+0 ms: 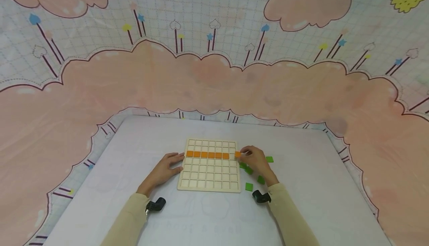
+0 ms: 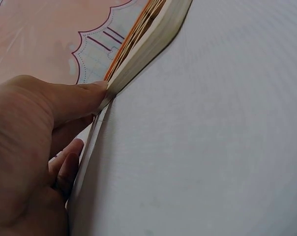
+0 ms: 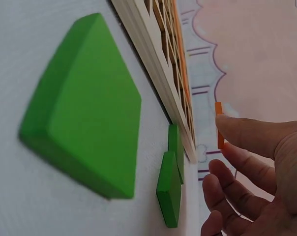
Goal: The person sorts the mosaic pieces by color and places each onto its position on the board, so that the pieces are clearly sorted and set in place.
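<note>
A pale wooden grid board (image 1: 208, 191) lies flat on the white table, with a row of orange square tiles (image 1: 207, 155) set in its cells. At the right end of that row, one cell holds no tile. My right hand (image 1: 256, 160) pinches an orange tile (image 3: 220, 126) between thumb and index finger, just over the board's right edge; the other fingers are loosely bent. My left hand (image 1: 166, 168) rests against the board's left edge, its thumb (image 2: 82, 98) touching the side and its fingers extended. Several green square tiles (image 1: 249, 187) lie loose near the right hand.
Two more green tiles (image 3: 169, 189) lie close together beside the board's right edge. A green tile (image 1: 269, 159) sits right of the right hand. Dark wrist cameras (image 1: 156, 204) are strapped at both sleeves. A patterned pink cloth (image 1: 207, 89) surrounds the white tabletop (image 1: 301, 156).
</note>
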`<action>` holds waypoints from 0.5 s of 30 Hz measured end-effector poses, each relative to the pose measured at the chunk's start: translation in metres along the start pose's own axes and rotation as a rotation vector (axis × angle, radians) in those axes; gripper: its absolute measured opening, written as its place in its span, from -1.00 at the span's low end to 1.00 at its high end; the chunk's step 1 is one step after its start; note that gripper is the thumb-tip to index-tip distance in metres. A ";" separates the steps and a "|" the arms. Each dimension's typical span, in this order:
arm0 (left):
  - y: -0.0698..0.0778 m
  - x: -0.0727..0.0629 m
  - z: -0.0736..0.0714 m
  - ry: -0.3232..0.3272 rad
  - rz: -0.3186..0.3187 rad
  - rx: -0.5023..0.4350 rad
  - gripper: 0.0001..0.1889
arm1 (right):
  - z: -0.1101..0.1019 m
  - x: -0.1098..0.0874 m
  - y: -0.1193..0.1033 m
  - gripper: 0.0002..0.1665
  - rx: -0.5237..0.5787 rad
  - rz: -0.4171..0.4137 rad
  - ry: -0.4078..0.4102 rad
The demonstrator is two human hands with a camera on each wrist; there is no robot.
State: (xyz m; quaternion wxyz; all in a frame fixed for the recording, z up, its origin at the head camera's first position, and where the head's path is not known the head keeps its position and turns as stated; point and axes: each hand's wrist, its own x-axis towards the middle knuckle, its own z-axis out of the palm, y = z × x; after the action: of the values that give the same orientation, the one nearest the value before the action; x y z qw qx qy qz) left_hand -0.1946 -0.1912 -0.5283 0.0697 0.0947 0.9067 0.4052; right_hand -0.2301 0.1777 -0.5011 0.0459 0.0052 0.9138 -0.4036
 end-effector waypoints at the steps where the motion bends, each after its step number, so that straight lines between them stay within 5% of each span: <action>1: 0.000 0.000 0.000 0.000 -0.007 -0.002 -0.43 | 0.001 0.000 0.000 -0.61 -0.003 -0.007 -0.002; 15: 0.000 0.000 0.000 -0.007 -0.005 0.004 -0.44 | 0.012 0.006 -0.002 -0.72 -0.049 -0.116 -0.027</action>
State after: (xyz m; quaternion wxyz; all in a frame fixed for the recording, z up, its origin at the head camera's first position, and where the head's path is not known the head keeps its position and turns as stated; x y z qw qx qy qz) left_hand -0.1944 -0.1911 -0.5286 0.0738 0.0940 0.9074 0.4029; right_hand -0.2356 0.1674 -0.5081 0.0348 -0.0543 0.9213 -0.3834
